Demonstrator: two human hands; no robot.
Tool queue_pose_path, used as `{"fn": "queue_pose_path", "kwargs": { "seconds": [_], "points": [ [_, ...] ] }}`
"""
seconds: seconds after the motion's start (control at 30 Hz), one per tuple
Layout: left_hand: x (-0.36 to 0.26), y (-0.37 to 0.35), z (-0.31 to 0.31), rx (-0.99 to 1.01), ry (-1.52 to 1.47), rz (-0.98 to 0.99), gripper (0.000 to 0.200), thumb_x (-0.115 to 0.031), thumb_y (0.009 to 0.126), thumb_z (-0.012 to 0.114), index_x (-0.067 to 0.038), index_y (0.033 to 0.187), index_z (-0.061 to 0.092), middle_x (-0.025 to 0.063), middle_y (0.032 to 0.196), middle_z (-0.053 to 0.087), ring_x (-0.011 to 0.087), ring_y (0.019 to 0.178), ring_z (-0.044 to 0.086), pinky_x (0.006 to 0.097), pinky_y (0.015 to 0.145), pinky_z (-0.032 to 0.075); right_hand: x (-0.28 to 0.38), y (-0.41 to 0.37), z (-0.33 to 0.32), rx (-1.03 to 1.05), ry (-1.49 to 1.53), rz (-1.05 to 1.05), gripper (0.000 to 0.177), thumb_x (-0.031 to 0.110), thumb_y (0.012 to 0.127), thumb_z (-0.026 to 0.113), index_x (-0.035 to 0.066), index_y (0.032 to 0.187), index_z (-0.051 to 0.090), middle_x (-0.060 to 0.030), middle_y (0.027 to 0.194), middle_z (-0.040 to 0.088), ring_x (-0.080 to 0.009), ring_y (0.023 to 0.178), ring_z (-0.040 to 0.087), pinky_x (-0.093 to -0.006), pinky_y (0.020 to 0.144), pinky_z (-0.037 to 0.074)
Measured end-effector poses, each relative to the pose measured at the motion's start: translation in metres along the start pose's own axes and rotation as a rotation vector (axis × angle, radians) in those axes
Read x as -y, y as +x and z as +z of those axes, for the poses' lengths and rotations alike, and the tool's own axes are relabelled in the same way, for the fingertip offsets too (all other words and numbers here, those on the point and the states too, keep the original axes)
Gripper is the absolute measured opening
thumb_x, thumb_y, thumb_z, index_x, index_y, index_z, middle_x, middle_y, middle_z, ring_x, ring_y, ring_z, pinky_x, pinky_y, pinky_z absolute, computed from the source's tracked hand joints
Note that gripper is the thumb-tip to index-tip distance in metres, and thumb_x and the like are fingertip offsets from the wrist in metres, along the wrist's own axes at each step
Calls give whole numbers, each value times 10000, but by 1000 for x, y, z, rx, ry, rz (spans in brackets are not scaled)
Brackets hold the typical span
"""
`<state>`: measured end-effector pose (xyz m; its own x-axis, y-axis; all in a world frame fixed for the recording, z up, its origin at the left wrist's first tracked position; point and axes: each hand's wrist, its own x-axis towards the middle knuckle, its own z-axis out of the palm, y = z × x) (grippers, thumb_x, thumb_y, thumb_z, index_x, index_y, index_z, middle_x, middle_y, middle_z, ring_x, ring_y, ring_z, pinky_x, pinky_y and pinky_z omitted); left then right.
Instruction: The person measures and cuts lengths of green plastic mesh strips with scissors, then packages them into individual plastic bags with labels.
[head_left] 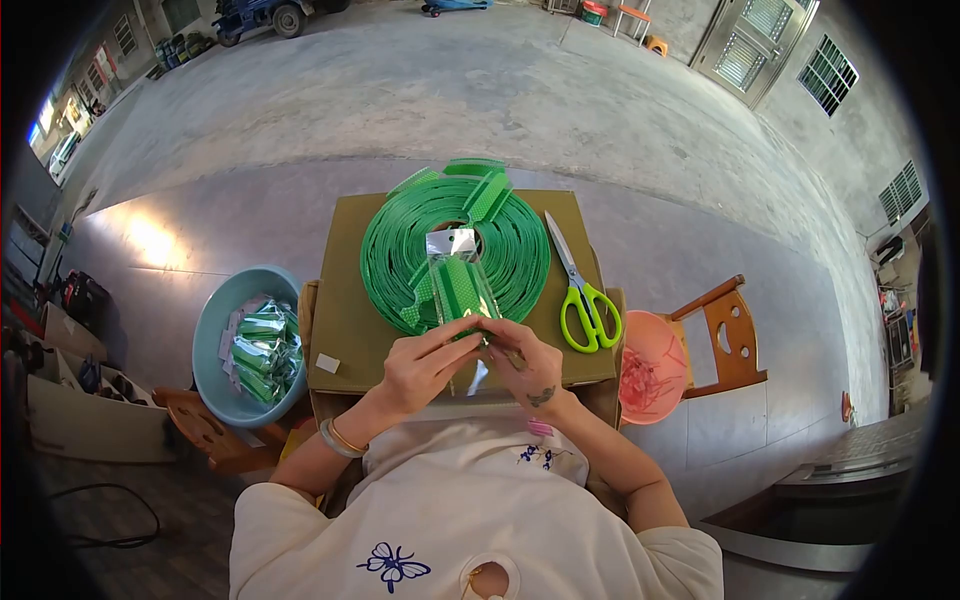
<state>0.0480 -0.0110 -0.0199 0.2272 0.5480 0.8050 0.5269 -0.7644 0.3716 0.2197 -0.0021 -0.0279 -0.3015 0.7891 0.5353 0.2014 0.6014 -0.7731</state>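
Between my two hands is a clear plastic bag (462, 285) with a silvery header and green dotted ribbon inside. My left hand (425, 365) pinches its lower end from the left. My right hand (525, 360) closes on the same end from the right; the fingertips meet there and partly hide it. Behind the bag lies a big coil of green ribbon (390, 245), with loose dotted pieces on its top edge. Scissors (583, 300) with lime-green handles rest to the right of the coil, apart from my hands.
The coil and scissors lie on a brown cardboard box (345, 290). A blue basin (205, 340) at left holds several filled green packets. At right, a pink basin (650, 330) with reddish strips sits on a wooden chair (725, 335). A small white piece (328, 363) lies on the box.
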Motion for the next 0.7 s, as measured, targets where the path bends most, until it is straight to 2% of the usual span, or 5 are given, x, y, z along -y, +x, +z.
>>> {"fn": "queue_pose_path", "kwargs": {
  "seconds": [0.27, 0.47, 0.57, 0.67, 0.7],
  "points": [
    [-8, -9, -6, 16, 17, -84, 223, -8, 654, 730, -40, 864, 661, 98, 971, 665, 179, 647, 640, 242, 553, 507, -12, -4, -6, 17, -40, -222, 223, -114, 701, 641, -24, 873, 531, -203, 1076, 611, -210, 792, 658, -271, 708, 535],
    [1, -20, -3, 5, -160, -102, 205, 1, 685, 723, -13, 861, 620, 143, 1025, 643, 167, 640, 640, 245, 518, 504, -24, -17, -6, 51, 252, 50, 170, -83, 745, 626, -25, 856, 511, -208, 1152, 569, -170, 816, 646, -258, 692, 535],
    [-3, -27, -2, 14, -345, -435, 160, -7, 721, 710, 8, 836, 600, 126, 998, 651, 107, 668, 620, 225, 558, 503, -6, -10, -3, -37, 427, 312, 112, -40, 787, 617, -35, 838, 518, -188, 1213, 529, -115, 769, 617, -243, 709, 531],
    [-10, -27, -5, -82, -573, -816, 110, -22, 771, 680, 24, 810, 588, 79, 933, 652, 77, 706, 593, 198, 618, 493, -5, -7, 4, -87, 420, 398, 104, 8, 814, 621, -30, 812, 524, -179, 1190, 519, -94, 748, 594, -236, 683, 538],
    [-8, -29, -3, -122, -567, -806, 106, -23, 780, 673, 26, 819, 588, 71, 915, 647, 79, 705, 587, 190, 628, 485, -4, -5, 6, -73, 519, 494, 113, 19, 814, 626, -26, 801, 524, -177, 1131, 540, -102, 745, 599, -238, 670, 541]
  ]
}}
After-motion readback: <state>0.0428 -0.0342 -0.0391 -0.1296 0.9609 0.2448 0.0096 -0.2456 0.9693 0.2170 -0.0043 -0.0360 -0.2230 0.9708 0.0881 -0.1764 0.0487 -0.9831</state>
